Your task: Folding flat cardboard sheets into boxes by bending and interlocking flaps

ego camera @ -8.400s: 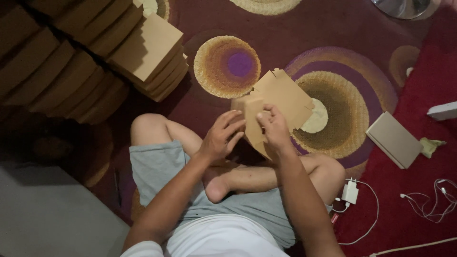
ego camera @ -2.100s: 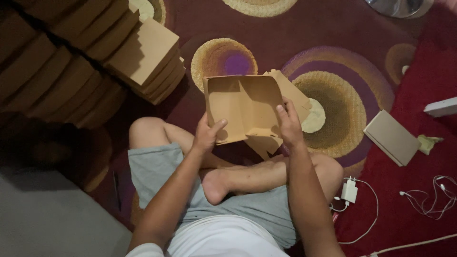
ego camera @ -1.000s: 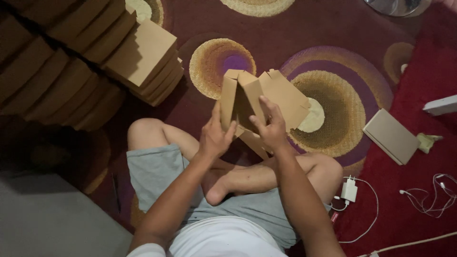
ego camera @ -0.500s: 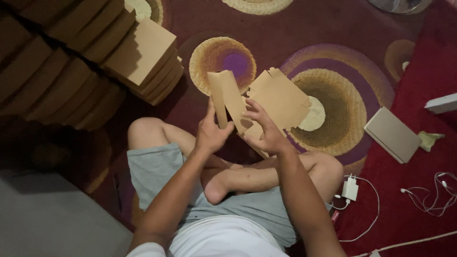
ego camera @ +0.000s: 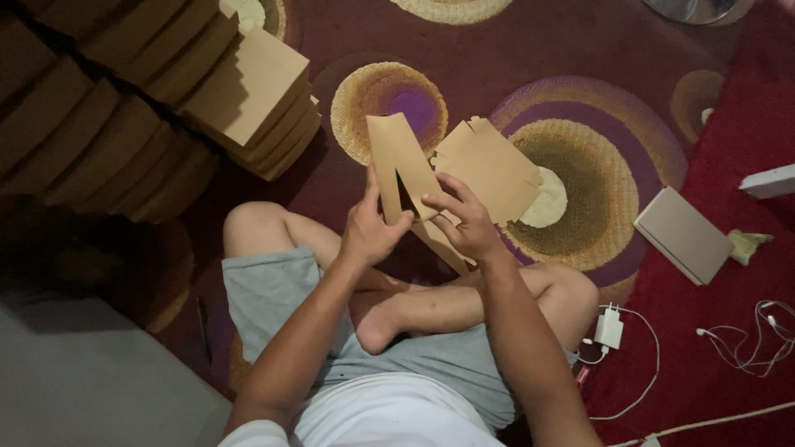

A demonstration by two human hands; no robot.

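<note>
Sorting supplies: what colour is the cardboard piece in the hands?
Plain light brown cardboard piece, no print visible; the head view shows it.

White tee (ego camera: 389, 418), grey shorts (ego camera: 273, 290), barefoot, bare arms

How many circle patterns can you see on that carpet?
5 show at least partly: a purple-centred circle above the hands, a large one right of them, one at the top edge, one far right, one top left. More may be hidden.

I sit cross-legged on the rug (ego camera: 530, 50). Ahead of my knees, between my hands, is the cardboard piece (ego camera: 464, 170). Stacked boxes (ego camera: 149, 91) lie to my left; a flat box (ego camera: 681, 234) and charger (ego camera: 609, 328) lie to my right.
</note>
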